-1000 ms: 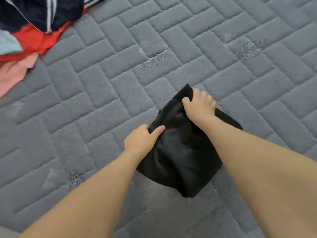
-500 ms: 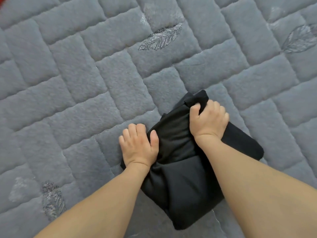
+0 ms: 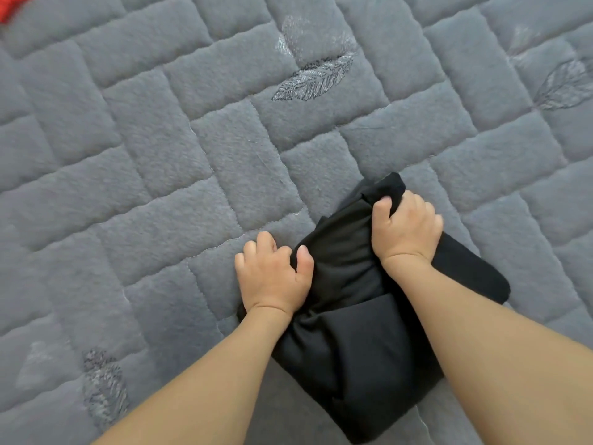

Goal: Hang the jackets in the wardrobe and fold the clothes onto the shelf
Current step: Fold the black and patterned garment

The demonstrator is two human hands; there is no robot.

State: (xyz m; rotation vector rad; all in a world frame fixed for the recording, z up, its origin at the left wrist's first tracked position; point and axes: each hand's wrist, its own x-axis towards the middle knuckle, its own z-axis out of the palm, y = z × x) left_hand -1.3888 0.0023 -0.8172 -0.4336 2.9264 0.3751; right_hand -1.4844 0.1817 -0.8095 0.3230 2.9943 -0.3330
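Note:
A folded black garment (image 3: 359,342) lies on the grey quilted bed cover (image 3: 167,187), right of centre and near me. My left hand (image 3: 272,277) grips its left edge, fingers curled under the fabric and thumb on top. At the garment's far corner, my right hand (image 3: 407,229) is closed around a bunched fold. Both forearms reach in from the bottom of the view and cover parts of the cloth.
The bed cover fills the whole view, stitched in rectangles with embroidered feather motifs (image 3: 314,78). A sliver of red cloth (image 3: 12,6) shows at the top left corner.
The view has tipped down and closer, so the pile of coloured clothes at the top left is out of sight. My left hand has curled its fingers under the garment's edge; my right hand has tightened its grip.

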